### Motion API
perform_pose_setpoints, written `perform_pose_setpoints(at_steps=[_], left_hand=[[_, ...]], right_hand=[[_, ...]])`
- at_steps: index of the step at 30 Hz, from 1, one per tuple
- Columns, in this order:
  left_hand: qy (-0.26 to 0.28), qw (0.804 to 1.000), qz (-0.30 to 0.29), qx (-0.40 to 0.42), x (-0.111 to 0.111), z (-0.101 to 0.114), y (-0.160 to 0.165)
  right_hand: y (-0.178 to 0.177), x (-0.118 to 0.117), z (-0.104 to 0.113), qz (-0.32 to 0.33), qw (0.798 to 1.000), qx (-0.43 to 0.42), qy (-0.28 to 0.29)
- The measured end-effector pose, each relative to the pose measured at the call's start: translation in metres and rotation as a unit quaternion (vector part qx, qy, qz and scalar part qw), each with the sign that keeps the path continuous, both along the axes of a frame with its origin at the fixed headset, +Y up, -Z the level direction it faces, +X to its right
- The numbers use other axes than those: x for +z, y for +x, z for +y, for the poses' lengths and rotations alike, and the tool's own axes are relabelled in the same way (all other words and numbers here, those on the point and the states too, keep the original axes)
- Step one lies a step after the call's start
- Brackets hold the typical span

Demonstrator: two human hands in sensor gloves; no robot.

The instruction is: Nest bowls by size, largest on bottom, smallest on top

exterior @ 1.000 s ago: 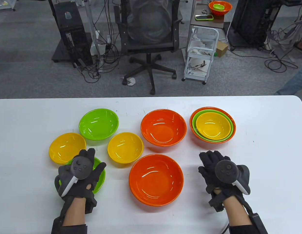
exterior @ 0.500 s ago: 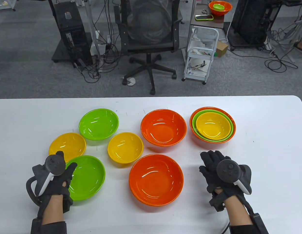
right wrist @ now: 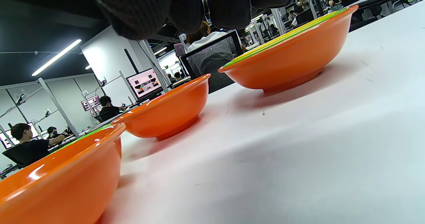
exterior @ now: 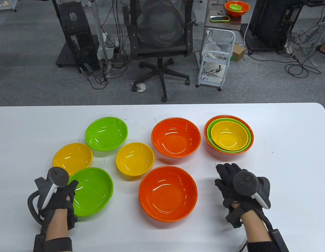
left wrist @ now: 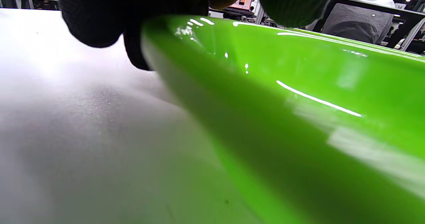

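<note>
Where loose, 2 bowls per colour

We find no text, label, brand, number or sign that we can read in any of the three views. In the right wrist view, a lit monitor behind the middle orange bowl shows coloured patches, but they are too small and blurred for us to make out any writing. In the table view, the phone on the side cart beyond the table's far edge has a dark screen, and we see nothing written on it.
</note>
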State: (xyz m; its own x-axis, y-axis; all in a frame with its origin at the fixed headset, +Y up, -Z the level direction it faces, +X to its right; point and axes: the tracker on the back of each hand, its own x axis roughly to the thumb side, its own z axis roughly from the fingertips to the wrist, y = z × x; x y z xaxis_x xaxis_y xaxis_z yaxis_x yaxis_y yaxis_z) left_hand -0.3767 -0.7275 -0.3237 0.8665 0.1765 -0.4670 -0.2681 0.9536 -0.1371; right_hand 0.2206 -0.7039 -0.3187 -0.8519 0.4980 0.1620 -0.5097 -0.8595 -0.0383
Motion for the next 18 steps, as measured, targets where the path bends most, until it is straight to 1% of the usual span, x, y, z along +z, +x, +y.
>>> perform_pose_setpoints(at_steps=[11,18], left_hand=[[-0.023,1.0,0.01,0.009,0.0005,-0.0049,-0.003],[-0.032,0.999,0.0,0.04,0.0,-0.0072,-0.0032]], right_hand=[[0.0017,0.0,-0.0005,0.0,1.0,-0.002,-0.01],[0.0033,-0.0004,-0.0005,-0.001,1.0,-0.005,-0.016]])
